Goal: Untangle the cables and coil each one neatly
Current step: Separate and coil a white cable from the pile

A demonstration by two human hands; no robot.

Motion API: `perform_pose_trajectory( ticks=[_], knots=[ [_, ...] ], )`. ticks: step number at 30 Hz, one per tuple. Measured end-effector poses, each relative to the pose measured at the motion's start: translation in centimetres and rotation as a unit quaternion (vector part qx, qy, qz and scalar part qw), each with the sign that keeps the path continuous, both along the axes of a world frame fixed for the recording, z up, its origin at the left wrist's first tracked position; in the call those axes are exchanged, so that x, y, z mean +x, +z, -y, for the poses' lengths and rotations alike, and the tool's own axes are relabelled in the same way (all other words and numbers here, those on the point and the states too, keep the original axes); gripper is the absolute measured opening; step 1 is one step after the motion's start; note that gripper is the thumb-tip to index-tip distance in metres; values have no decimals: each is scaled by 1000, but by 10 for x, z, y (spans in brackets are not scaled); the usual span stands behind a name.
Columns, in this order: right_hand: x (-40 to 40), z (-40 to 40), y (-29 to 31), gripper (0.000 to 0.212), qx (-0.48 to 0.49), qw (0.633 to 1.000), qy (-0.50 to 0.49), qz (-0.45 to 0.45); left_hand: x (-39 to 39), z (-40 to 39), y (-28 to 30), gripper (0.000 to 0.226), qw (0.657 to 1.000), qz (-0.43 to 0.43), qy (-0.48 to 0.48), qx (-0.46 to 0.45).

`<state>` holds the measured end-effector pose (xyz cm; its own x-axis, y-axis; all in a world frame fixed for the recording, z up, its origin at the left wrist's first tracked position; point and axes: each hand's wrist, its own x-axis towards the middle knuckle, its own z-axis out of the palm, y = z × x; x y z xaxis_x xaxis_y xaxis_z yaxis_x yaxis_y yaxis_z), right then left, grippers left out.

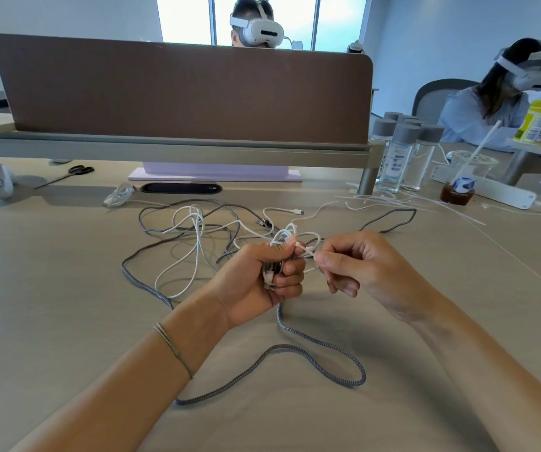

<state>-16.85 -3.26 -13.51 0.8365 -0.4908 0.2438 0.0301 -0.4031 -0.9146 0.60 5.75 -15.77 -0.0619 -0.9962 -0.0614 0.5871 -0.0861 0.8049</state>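
— Grey braided cable (pixel 311 345) first: where does it run?

— It drops out of the bottom of the left hand (pixel 262 282), loops over the near part of the pale wooden table (pixel 66 321) and ends near the left forearm. More grey braid trails off to the left and far side, and another stretch lies on the far right.

— And the left hand itself?

— Curled into a fist round a bundle of gathered cable, white and grey strands together. Loops of white stick out of the top of the fist.

— The right hand (pixel 364 269)?

— Just beside the left, to its right. Thumb and forefinger pinch a thin white strand that leads straight into the bundle; the other fingers are folded in.

— Where is the rest of the white cable (pixel 194 243)?

— Spread loosely on the table beyond and left of the hands, crossing the grey braid in several places. One white connector (pixel 296 211) lies on the far side, pointing right.

— Anything else on the table?

— A small coiled cable (pixel 117 195) at far left, black-handled scissors (pixel 73 174) farther left again, a group of clear bottles (pixel 399 151) with grey caps at far right, and a plastic cup (pixel 461 181) with a straw beside them. Thin white ties (pixel 393 199) lie scattered near the bottles. A brown divider panel (pixel 181 89) stands across the far edge, and two people wearing headsets sit beyond.
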Motion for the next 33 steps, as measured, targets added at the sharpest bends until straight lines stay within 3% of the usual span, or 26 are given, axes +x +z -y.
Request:
perform_pose_trajectory(
  ticks=[13,17,19,22,25,30,33],
  knots=[
    [3,-6,1,30,-19,998,-58,1,0,0,-4,16,999,39,-30,-9],
    [6,-7,-3,32,-19,995,-96,0,-8,0,-6,18,991,130,25,-20],
    [7,-9,-4,28,-40,991,-124,-5,-15,1,-7,22,971,211,111,-34],
    [10,-12,-6,32,-94,976,-195,-6,-18,2,-11,23,884,374,274,-67],
    [14,-18,-8,35,-133,966,-223,-9,-16,3,-16,21,817,453,347,-85],
    [17,-21,-13,19,-144,966,-212,-21,-21,3,-17,22,773,507,368,-98],
    [16,-22,-11,23,-165,963,-213,7,-21,1,-13,24,804,466,354,-106]
  ],
)
